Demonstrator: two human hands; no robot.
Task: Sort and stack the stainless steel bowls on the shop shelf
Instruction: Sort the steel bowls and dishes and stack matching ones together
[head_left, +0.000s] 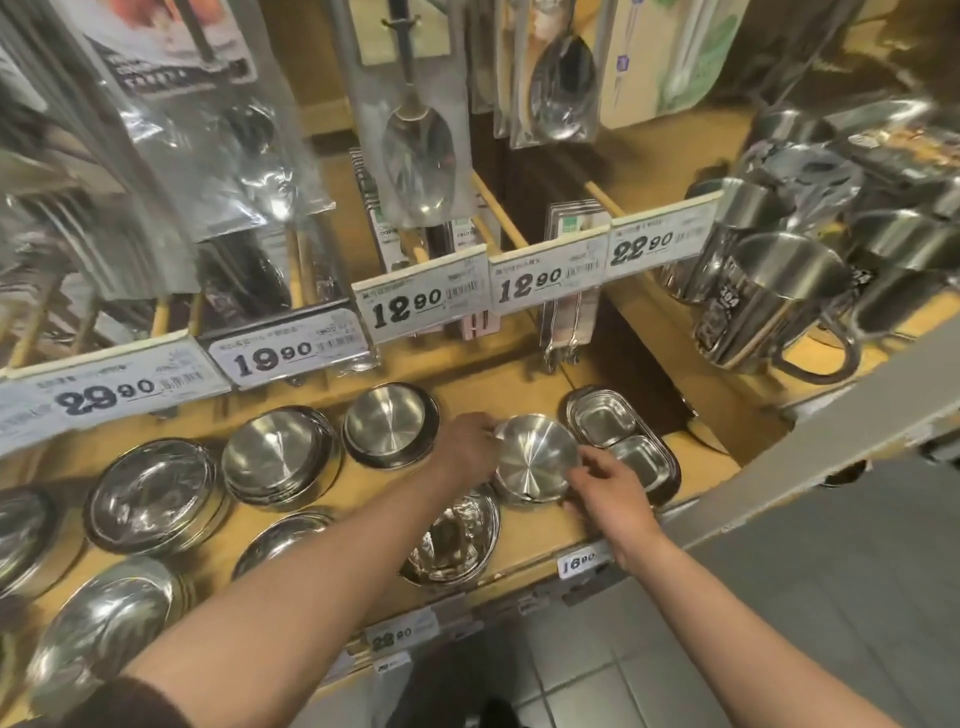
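**Entry: small steel bowl held at two sides over the shelf front — risks noted**

Item in hand: a small round stainless steel bowl with a flat polished base (537, 457), tilted slightly toward the camera. It is held between both hands. The left hand (465, 447) is curled over the far-left rim, fingertips hidden behind the bowl's edge. The right hand (608, 486) is pinching the near-right rim, index finger stretched along the edge. Whether the bowl rests on others beneath cannot be told; a second rim seems to show at its lower edge.

Just under the left forearm: a wider shiny steel bowl stack (454, 540) at the front edge of the pale wooden shelf (524, 551).

Just beyond the right hand: a stack of oblong two-compartment steel dishes (621, 441), touching or nearly touching the held bowl.

Beyond the left hand: a round steel bowl stack with a dark rim (389, 423).

Risks, as judged:
- The polished rim may slip from the fingertip hold, and the bowl could be dropped past the shelf front onto the tiled floor.
- The oblong dishes may be knocked askew if the bowl is swung rightward.
- The bowl may be nested into a stack of the wrong diameter, leaving it rocking.
- The wider stack could be nudged off the edge by the left forearm.
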